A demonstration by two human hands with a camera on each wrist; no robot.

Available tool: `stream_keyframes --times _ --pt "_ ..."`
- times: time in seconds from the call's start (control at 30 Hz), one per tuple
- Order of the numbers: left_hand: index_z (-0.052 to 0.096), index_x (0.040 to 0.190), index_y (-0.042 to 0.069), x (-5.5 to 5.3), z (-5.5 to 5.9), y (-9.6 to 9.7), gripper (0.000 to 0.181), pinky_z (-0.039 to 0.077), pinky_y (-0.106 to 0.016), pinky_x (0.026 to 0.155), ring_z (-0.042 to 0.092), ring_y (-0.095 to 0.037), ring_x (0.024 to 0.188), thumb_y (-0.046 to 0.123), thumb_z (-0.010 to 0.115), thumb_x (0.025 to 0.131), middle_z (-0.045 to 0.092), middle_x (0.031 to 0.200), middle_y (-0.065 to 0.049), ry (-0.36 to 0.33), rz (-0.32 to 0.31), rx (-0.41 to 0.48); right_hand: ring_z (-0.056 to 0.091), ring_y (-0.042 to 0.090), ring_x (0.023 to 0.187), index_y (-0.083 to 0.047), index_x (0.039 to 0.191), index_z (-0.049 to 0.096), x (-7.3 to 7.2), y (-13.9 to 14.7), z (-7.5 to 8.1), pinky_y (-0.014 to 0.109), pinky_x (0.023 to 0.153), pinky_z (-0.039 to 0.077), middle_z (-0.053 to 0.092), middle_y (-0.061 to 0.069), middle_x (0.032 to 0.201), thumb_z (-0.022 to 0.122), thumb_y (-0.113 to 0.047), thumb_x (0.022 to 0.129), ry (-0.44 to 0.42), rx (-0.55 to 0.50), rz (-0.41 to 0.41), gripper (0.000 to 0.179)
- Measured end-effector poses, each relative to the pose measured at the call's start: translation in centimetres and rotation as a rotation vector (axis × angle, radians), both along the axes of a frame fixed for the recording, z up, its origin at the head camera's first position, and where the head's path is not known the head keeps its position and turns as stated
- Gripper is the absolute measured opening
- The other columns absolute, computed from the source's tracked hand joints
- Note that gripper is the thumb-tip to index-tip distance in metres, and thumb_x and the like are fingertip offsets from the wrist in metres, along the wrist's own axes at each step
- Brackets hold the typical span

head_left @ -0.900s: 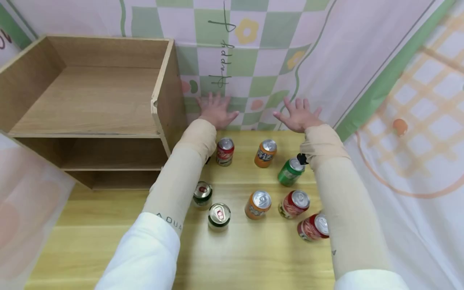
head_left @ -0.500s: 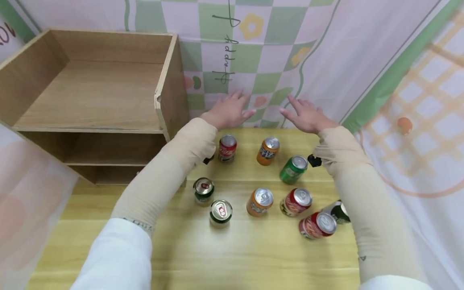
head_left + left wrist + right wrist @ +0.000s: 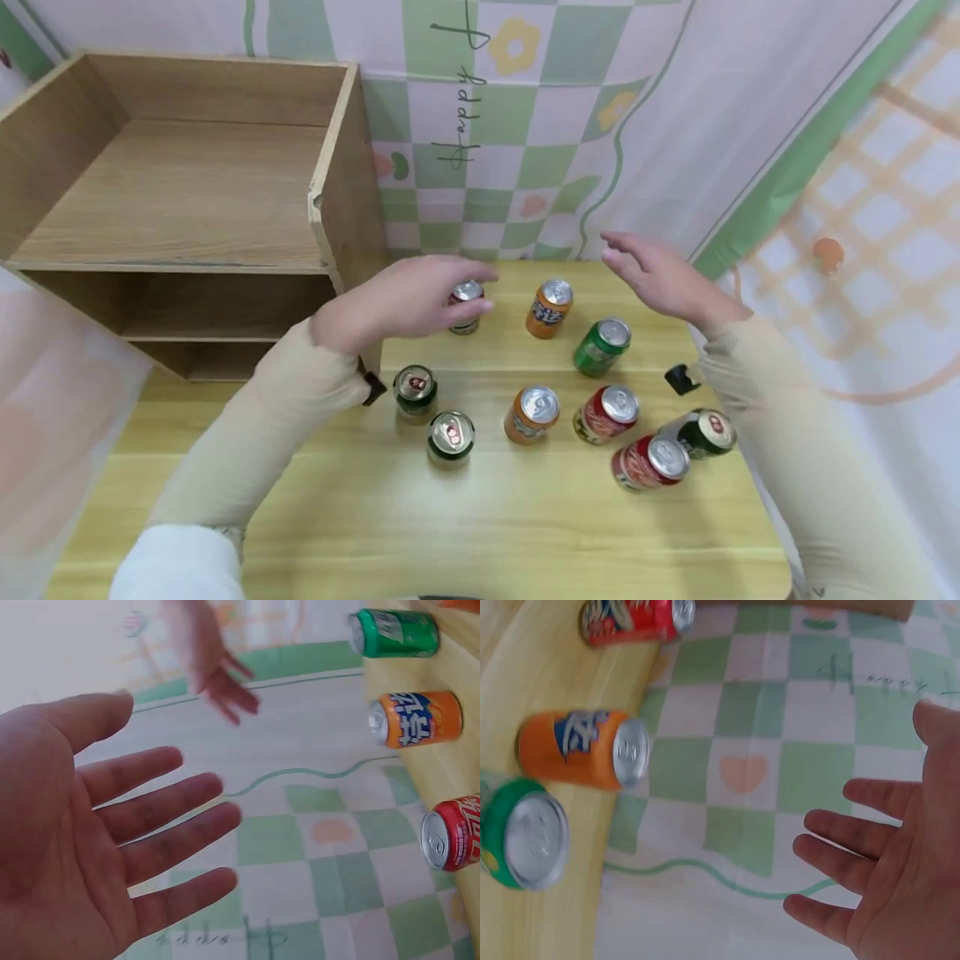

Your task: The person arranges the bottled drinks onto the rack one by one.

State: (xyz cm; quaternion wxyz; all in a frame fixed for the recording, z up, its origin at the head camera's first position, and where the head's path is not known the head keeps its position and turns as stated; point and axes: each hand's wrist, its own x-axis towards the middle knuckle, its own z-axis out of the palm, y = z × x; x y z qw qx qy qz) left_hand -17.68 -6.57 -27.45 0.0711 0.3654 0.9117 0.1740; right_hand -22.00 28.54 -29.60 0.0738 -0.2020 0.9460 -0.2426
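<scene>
My left hand [image 3: 408,302] hovers over the back left of the table, its fingers extended and nothing in its grip. Partly behind it stands a red soda can [image 3: 467,292], also visible as a red can [image 3: 457,832] in the left wrist view. On the other side, my right hand [image 3: 660,279] is raised with spread fingers and holds nothing. Nearest to it are an orange soda can [image 3: 550,312] and a green soda can [image 3: 602,348]. Both palms show empty in the wrist views: the left palm [image 3: 67,847] and the right palm [image 3: 911,877].
Farther forward stand an orange can [image 3: 532,417], two red cans [image 3: 607,415], and several dark green and silver cans [image 3: 452,440]. A wooden shelf unit [image 3: 187,192] occupies the left. A patterned curtain [image 3: 495,125] hangs behind the wooden table [image 3: 540,533].
Both hands have come back from the curtain toward me and drawn apart, left hand leftward, right hand rightward. A dark green can at right has come out from behind the right forearm.
</scene>
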Motion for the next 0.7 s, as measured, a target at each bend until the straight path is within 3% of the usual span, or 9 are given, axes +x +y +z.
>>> stream_keyframes --times 0.13,0.27,0.37,0.43,0.53,0.6,0.7 --pt "0.058 0.142 0.011 3.3 -1.2 -4.3 0.046 0.046 -0.044 0.108 0.058 -0.022 0.128 0.035 0.06 0.103 0.062 0.138 -0.004 0.029 0.03 0.124 0.038 0.051 0.139 0.0 0.157 0.028 3.1 0.0 -0.6 0.067 0.115 0.025 0.037 0.031 0.154 0.037 -0.035 0.111 0.022 -0.113 -0.007 0.059" --pt "0.058 0.142 0.011 6.9 -3.3 -9.3 0.044 0.047 -0.045 0.106 0.058 -0.022 0.127 0.027 0.063 0.102 0.061 0.141 -0.004 0.022 0.142 0.269 0.045 0.051 0.132 -0.001 0.156 0.033 6.4 -0.3 -1.8 0.069 0.109 0.034 0.042 0.029 0.151 0.043 -0.026 0.11 0.073 -0.215 -0.001 0.053" --pt "0.06 0.14 0.013 9.3 -4.9 -12.5 0.04 0.045 -0.031 0.106 0.059 -0.02 0.124 0.019 0.065 0.101 0.063 0.137 -0.004 0.043 0.238 0.38 0.052 0.042 0.128 -0.002 0.152 0.04 8.8 -0.6 -3.5 0.053 0.109 0.043 0.05 0.024 0.147 0.049 -0.02 0.108 0.108 -0.273 -0.014 0.049" --pt "0.062 0.137 0.01 10.5 -5.9 -14.1 0.038 0.041 -0.019 0.107 0.059 -0.016 0.125 0.013 0.066 0.099 0.066 0.134 -0.005 0.074 0.296 0.443 0.058 0.029 0.123 -0.003 0.149 0.045 10.3 -0.9 -4.7 0.035 0.105 0.048 0.054 0.02 0.143 0.051 -0.016 0.107 0.105 -0.327 -0.04 0.045" --pt "0.064 0.134 0.008 11.7 -7.5 -15.9 0.036 0.039 -0.007 0.099 0.06 -0.003 0.117 0.006 0.066 0.098 0.069 0.127 -0.008 0.11 0.378 0.517 0.06 0.009 0.116 -0.001 0.142 0.052 12.3 -1.6 -6.7 0.014 0.098 0.046 0.06 0.016 0.136 0.052 -0.009 0.105 0.078 -0.475 -0.091 0.038" --pt "0.064 0.133 0.006 12.4 -8.7 -17.1 0.036 0.044 -0.006 0.092 0.059 0.006 0.111 0.002 0.065 0.097 0.07 0.124 -0.007 0.124 0.44 0.549 0.061 0.004 0.114 0.003 0.137 0.054 13.5 -2.4 -8.0 0.016 0.097 0.048 0.062 0.015 0.132 0.052 -0.003 0.103 0.051 -0.611 -0.104 0.034" --pt "0.062 0.133 0.002 13.3 -10.1 -19.6 0.035 0.047 -0.005 0.082 0.057 0.013 0.103 0.002 0.062 0.098 0.069 0.12 0.011 0.114 0.552 0.577 0.062 0.012 0.116 0.01 0.131 0.054 14.8 -3.8 -9.9 0.023 0.099 0.051 0.063 0.013 0.129 0.052 0.008 0.099 0.008 -0.827 -0.046 0.031"
